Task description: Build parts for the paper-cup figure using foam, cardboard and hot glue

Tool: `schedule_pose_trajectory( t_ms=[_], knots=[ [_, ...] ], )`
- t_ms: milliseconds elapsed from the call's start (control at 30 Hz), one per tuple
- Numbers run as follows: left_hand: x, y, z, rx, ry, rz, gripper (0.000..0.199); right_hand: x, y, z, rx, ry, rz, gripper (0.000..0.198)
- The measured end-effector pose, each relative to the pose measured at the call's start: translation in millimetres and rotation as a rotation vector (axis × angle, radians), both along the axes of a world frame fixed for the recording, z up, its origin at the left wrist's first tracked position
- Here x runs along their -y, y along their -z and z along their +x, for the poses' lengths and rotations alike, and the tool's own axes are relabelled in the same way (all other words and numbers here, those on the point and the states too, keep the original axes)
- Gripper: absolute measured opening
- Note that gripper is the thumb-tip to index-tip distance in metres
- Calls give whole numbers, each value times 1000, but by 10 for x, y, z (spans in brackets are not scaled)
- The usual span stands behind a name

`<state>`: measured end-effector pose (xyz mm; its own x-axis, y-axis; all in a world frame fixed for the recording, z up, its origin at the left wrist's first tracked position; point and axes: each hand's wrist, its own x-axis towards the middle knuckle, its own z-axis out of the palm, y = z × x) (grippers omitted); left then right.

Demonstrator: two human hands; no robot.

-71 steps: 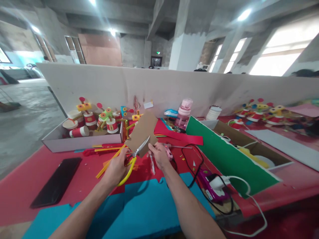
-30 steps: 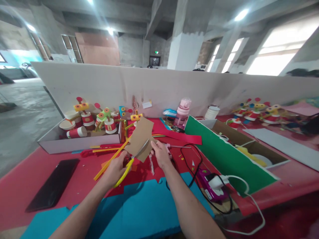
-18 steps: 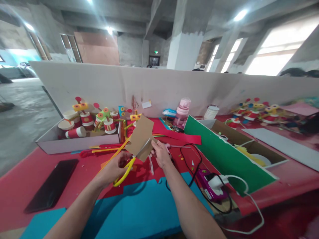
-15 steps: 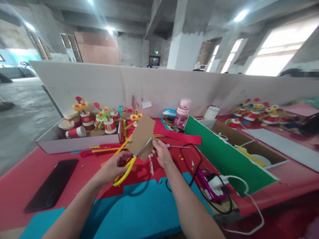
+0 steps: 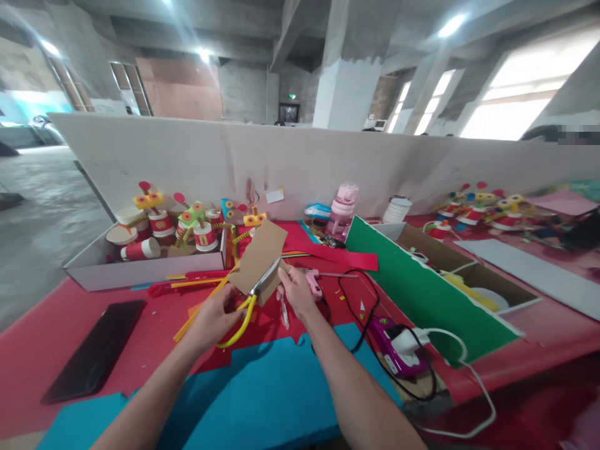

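As I catalogue it remotely, counting outward from the fingers: left hand [image 5: 219,317], fingers curled round yellow-handled steel scissors [image 5: 253,301], exact loop grip partly hidden; right hand [image 5: 296,290], thumb and fingertips pinched on a flat brown cardboard piece [image 5: 260,250]. Cardboard piece: dial centre, raised over the red tabletop [image 5: 159,340], blades lying against it, tips just beside the right fingertips. Hazard, my judgement: a slipping card or hasty squeeze could nip those fingertips or skew a cut.

Surroundings: black rectangular phone [image 5: 96,353], eight o'clock; white box of paper-cup figures [image 5: 145,275], ten; pink plastic bottle [image 5: 344,206], one; purple power block [image 5: 385,334], four; blue sheet [image 5: 267,387], six. Black cable [image 5: 374,314], four: might snag the right forearm if it swung outward.
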<state>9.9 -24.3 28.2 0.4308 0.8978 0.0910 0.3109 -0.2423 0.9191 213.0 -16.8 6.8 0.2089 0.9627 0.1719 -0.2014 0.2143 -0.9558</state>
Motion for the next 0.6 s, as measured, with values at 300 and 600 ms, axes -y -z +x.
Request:
schedule_pose_trajectory(
  t_ms=[300,600],
  knots=[
    [-13,-2,-25,32,-20,-153,36,2,-16,-2,-113,-113,-3,29],
    [10,-142,-26,65,-8,-144,26,14,-33,1,-120,-131,3,29]
  ],
)
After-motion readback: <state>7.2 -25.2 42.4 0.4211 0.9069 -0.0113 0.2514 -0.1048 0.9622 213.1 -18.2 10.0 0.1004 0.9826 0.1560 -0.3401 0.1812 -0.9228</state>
